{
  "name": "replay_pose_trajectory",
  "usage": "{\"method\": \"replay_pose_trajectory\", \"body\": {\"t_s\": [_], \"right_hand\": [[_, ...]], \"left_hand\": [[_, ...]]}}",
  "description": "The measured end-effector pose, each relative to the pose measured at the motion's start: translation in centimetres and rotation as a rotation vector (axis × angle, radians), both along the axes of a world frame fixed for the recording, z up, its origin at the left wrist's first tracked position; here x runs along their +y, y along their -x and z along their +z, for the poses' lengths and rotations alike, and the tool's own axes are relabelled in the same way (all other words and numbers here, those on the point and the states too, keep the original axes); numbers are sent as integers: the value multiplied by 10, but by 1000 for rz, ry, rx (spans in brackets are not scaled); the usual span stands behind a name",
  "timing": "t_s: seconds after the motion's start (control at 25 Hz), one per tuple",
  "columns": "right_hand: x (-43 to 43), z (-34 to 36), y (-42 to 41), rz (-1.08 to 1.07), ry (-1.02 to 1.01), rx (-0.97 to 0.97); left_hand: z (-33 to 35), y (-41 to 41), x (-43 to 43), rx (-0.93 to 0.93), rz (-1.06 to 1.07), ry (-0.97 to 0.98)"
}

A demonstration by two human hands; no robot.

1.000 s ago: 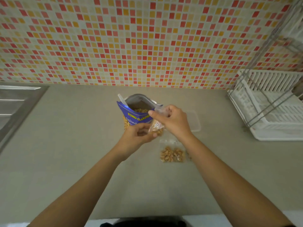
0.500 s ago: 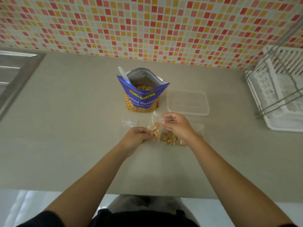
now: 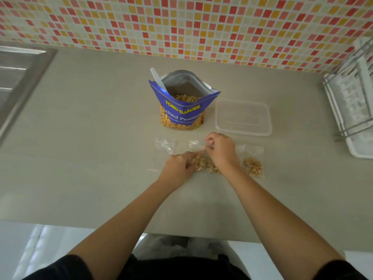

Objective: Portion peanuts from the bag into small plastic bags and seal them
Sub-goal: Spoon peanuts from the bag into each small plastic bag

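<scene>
A blue bag of salted peanuts stands open on the counter with a white spoon sticking out of it. In front of it, a small clear plastic bag holding peanuts lies on the counter between my hands. My left hand pinches its lower left part. My right hand pinches its top edge. A second small bag with peanuts lies to the right. An empty small bag lies to the left.
A clear plastic container sits right of the peanut bag. A white dish rack stands at the far right, a steel sink at the far left. The tiled wall runs behind; the counter's front edge is near my body.
Both hands have brought the small bag down from beside the peanut bag's mouth to the counter. The view has tilted downward.
</scene>
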State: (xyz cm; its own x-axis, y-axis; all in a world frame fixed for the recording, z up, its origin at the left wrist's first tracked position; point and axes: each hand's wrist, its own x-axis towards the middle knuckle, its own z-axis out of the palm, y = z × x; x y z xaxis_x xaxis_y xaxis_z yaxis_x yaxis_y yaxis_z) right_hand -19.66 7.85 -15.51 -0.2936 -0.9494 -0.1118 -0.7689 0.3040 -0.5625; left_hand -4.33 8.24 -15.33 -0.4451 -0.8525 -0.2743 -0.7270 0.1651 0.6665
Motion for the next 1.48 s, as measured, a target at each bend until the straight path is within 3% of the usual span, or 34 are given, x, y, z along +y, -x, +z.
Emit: {"method": "replay_pose_trajectory", "body": {"t_s": [0.12, 0.24, 0.36, 0.56, 0.72, 0.92, 1.08, 1.16, 1.28, 1.32, 1.4, 1.48], "right_hand": [[3, 3, -3, 16, -27, 78], [4, 14, -11, 33, 83, 87], [-2, 18, -37, 180, 126, 45], [-16, 6, -85, 343, -151, 178], [-22, 4, -89, 308, -195, 267], [-23, 5, -92, 219, -205, 194], [-19, 7, -93, 233, -189, 217], [-12, 9, -95, 161, -70, 59], [-1, 26, -96, -133, 79, -687], [1, 35, -94, -176, 130, -841], [6, 54, -88, -199, 218, -968], [6, 81, -81, -172, 323, -1043]], "left_hand": [[6, -4, 0, -94, -56, 133], [14, -31, -26, -60, 28, 284], [12, -70, -64, -110, -9, 325], [3, -92, -86, -161, -205, 244], [-5, -86, -88, -163, -143, 163], [-8, -77, -88, -91, -33, 92], [1, -80, -83, -9, -86, 121], [13, -86, -78, 54, -47, 83], [46, -93, -71, 325, 116, -120], [59, -93, -69, 480, 178, -217], [84, -90, -65, 729, 271, -382], [104, -83, -62, 863, 276, -470]]}}
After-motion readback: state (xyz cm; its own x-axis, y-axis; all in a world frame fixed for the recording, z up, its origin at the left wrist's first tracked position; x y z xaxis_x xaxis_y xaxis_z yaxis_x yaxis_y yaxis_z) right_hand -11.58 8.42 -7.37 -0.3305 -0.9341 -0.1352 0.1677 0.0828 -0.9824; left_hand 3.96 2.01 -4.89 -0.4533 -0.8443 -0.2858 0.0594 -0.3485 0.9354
